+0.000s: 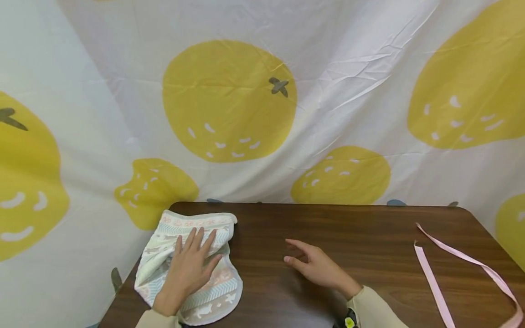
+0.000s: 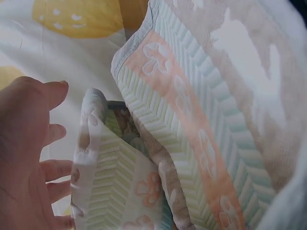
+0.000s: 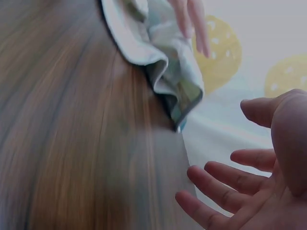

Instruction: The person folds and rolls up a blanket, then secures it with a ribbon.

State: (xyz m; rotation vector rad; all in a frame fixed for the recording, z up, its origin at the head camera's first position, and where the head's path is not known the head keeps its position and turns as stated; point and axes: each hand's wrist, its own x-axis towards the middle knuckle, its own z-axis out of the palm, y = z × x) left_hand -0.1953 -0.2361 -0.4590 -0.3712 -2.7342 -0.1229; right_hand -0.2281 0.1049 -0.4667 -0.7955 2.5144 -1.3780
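Note:
A folded, rumpled cloth (image 1: pixel 215 296) with an edge binding lies on the left of the table. It carries bands of zigzag, animal and coral flower patterns, seen close in the left wrist view on the cloth (image 2: pixel 201 105). My left hand (image 1: pixel 190 264) is over it with the fingers spread and nearly straight; in the left wrist view the hand (image 2: pixel 24 143) has its fingertips right at a raised fold. Over the middle of the table, my right hand (image 1: pixel 321 266) holds nothing, its fingers relaxed and apart from the thumb. The right wrist view shows that hand (image 3: pixel 278 191) beyond the cloth's corner.
A pink ribbon or strap (image 1: pixel 434 282) lies in a loop on the right side of the dark wooden table (image 1: pixel 262 228). Behind the table's far edge hangs a white curtain (image 1: pixel 328 114) printed with large yellow fruit.

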